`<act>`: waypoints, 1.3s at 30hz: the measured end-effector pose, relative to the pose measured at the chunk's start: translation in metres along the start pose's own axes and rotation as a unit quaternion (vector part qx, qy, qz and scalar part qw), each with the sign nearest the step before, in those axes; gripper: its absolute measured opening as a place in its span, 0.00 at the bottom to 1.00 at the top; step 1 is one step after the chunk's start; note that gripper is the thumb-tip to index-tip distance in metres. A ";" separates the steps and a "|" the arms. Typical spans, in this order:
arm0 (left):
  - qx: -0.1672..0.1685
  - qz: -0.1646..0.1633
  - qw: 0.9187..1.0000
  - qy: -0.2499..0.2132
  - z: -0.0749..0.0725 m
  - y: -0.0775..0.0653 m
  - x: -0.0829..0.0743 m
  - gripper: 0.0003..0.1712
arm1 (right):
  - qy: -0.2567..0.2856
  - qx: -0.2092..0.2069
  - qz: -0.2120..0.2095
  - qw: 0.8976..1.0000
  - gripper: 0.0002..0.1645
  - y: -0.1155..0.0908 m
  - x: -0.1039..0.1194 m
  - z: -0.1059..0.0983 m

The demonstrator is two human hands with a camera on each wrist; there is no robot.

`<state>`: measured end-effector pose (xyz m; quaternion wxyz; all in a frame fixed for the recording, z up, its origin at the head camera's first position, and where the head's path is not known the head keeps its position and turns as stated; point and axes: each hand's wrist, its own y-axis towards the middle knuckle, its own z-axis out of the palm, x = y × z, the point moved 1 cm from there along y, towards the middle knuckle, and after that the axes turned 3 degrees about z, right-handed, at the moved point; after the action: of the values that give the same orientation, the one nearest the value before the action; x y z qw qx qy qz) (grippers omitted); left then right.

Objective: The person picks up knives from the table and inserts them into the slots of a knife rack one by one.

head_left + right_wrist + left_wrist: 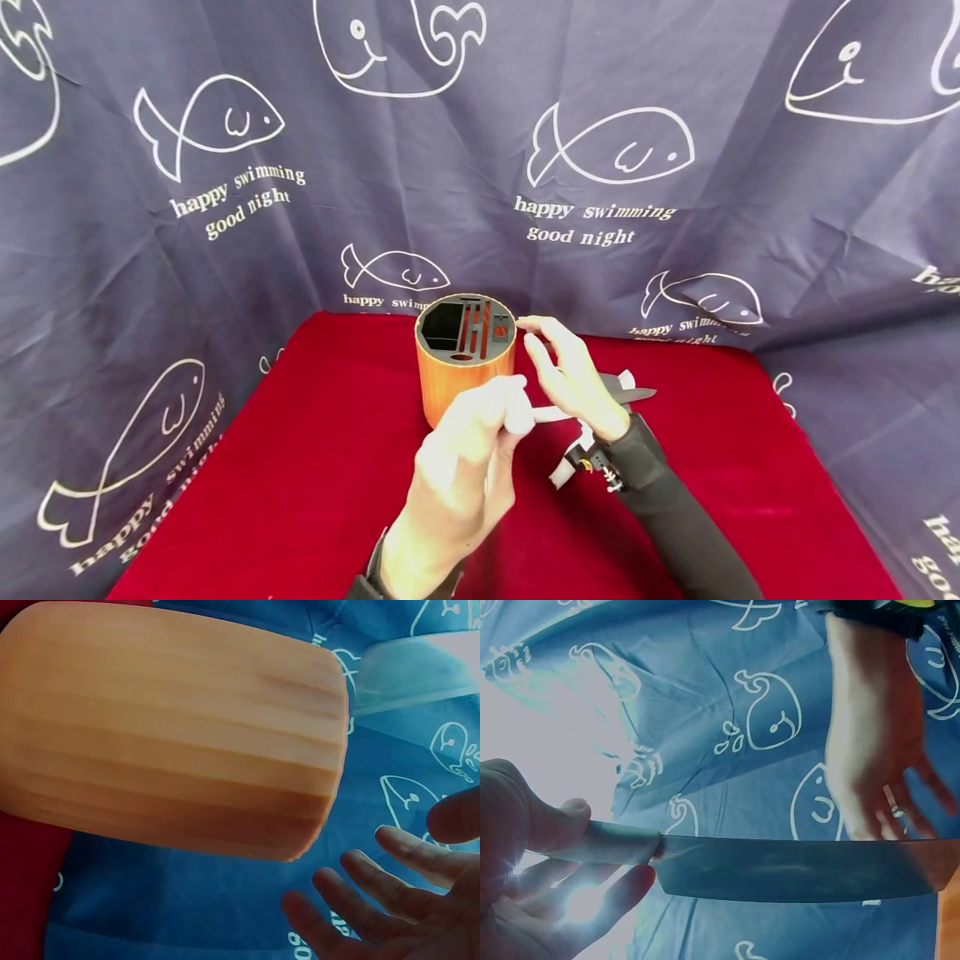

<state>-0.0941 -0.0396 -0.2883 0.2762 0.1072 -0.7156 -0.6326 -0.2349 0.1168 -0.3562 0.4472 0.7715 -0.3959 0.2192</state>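
Observation:
My left hand (pixel 457 475) grips a knife by its pale handle (pixel 622 844), thumb on one side and fingers on the other. Its broad blade (pixel 802 870) points at an orange, ribbed knife block (pixel 172 735). In the right wrist view the blade end is close to the top of the block. The block stands upright, its black slotted top (pixel 467 329) facing up. My right hand (pixel 573 379) is beside the block's right side, fingers spread and holding nothing; in the head view its fingertips are right at the rim.
Under my right forearm, knives (pixel 636 395) with white handles lie on the red tabletop (pixel 330 467), partly covered by the hand and wrist. A dark blue curtain (pixel 465 167) with white fish drawings hangs behind and at both sides of the table.

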 end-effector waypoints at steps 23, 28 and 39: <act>-0.026 -0.052 0.996 0.064 -0.009 0.001 0.024 0.25 | 0.002 0.019 0.019 1.000 0.37 0.002 -0.021 0.044; -0.011 -0.095 0.994 0.051 -0.006 0.002 0.029 0.24 | -0.038 0.022 0.027 0.999 0.40 0.001 -0.022 0.050; 0.001 -0.112 0.993 0.030 0.006 -0.006 0.049 0.19 | -0.047 0.030 0.069 0.996 0.38 -0.001 -0.019 0.064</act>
<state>-0.1387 -0.0602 -0.2814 0.2248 0.2058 -0.6910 -0.6554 -0.2464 0.0700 -0.4019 0.3883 0.7647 -0.4624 0.2250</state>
